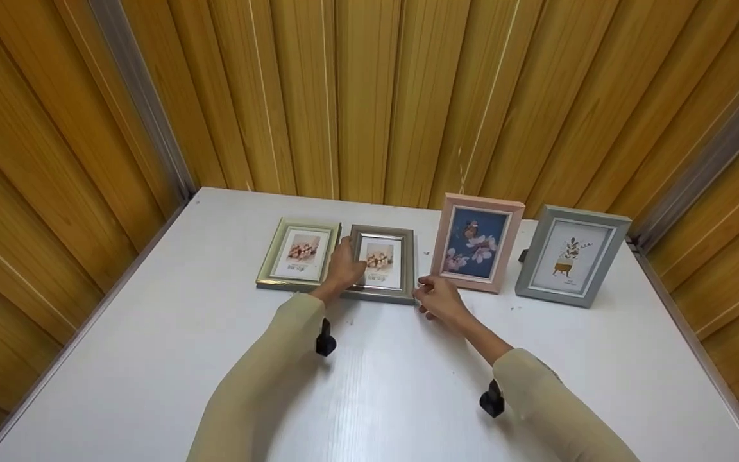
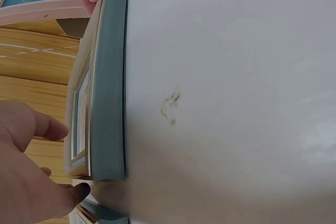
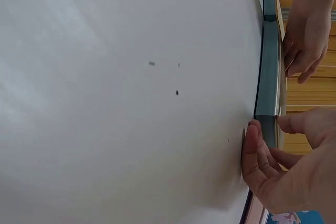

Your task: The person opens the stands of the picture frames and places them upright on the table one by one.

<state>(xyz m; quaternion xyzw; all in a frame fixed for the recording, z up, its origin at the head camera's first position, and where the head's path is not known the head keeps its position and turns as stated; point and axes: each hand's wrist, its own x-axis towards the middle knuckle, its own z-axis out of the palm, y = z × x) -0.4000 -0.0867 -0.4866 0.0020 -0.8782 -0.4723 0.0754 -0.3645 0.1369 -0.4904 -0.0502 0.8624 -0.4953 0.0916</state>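
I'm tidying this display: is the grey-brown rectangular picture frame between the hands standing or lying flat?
Lying flat, face up: the frame shows its picture upward, its teal side resting along the white tabletop.

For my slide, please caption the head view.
Hands flank a rectangular grey-brown picture frame lying on a white table.

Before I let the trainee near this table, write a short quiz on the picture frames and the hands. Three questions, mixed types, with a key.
1. True or false: the pink frame stands up on the white table.
2. Choose one: in the head view, which hand is at the lower right corner of the brown frame? A, left; B, right; C, neither.
3. Fill in the number: two of the frames stand, and ____ lie flat.

Key: 1, true. 2, B, the right hand. 3, two: the gold frame and the brown frame.
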